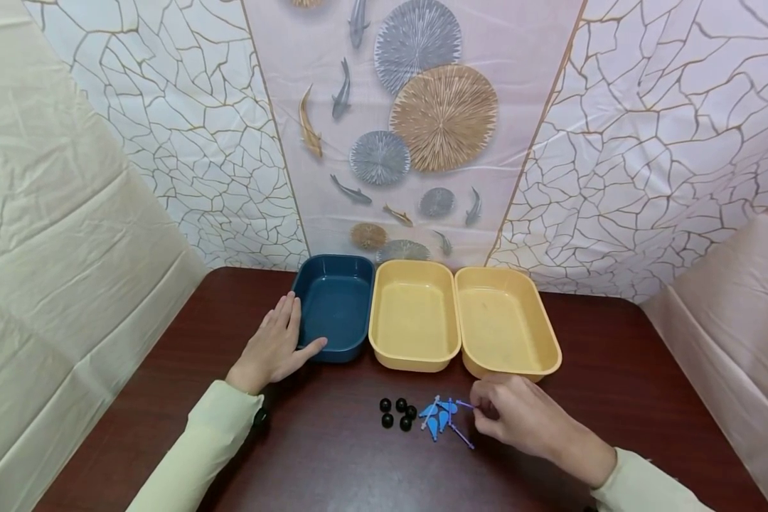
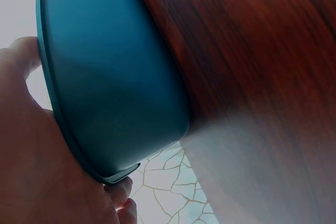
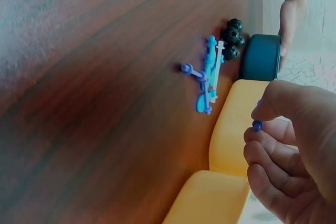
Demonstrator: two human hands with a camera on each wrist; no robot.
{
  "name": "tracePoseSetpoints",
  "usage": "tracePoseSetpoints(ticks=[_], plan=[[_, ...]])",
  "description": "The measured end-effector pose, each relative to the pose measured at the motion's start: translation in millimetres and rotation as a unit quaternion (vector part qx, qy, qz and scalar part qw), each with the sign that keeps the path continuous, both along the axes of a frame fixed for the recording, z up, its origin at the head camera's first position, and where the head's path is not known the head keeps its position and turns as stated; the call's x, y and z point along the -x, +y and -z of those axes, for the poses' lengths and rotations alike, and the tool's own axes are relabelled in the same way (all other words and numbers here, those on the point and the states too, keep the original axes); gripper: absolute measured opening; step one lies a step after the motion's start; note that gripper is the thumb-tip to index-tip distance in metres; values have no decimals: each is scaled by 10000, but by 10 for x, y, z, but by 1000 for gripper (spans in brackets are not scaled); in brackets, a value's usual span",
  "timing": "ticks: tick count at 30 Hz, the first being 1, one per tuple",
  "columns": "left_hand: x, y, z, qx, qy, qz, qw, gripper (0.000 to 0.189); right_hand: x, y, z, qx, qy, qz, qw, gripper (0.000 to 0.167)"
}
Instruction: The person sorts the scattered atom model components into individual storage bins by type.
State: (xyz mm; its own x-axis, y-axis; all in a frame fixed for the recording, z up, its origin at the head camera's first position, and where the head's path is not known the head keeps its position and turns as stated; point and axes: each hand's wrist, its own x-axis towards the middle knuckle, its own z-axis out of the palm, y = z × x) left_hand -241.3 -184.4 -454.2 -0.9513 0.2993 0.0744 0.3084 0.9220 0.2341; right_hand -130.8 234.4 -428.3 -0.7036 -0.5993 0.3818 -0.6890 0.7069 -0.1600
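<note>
Head view: the right hand point(image 1: 526, 421) — thumb and fingers pinching a purple stick point(image 1: 464, 404) — is poised just right of the blue pieces point(image 1: 444, 419). The stick projects from the fingertips toward them. Farther left of the grip lie black balls point(image 1: 401, 405); just beyond it stands a yellow tray point(image 1: 510, 320). The left hand point(image 1: 274, 350), fingers extended, rests on a blue tray point(image 1: 336, 306).

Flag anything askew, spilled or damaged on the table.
Nothing looks spilled or damaged. The right yellow bin looks slightly askew beside the middle bin, perhaps just lens distortion. Blue pieces and sticks overlap in a messy heap, unlike the beads beside them.
</note>
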Motion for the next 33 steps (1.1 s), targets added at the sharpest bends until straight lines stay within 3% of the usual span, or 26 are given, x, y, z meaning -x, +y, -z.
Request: tracePoseSetpoints(ticks=[6, 18, 33], plan=[[14, -7, -3, -16, 2, 15, 10000, 101, 67, 25, -92, -30, 338, -187, 9992, 34], [29, -19, 2, -2, -45, 4, 10000, 102, 244, 97, -297, -95, 650, -172, 9977, 34], [17, -17, 11, 12, -57, 3, 10000, 102, 500, 243, -531, -405, 134, 273, 9987, 25]])
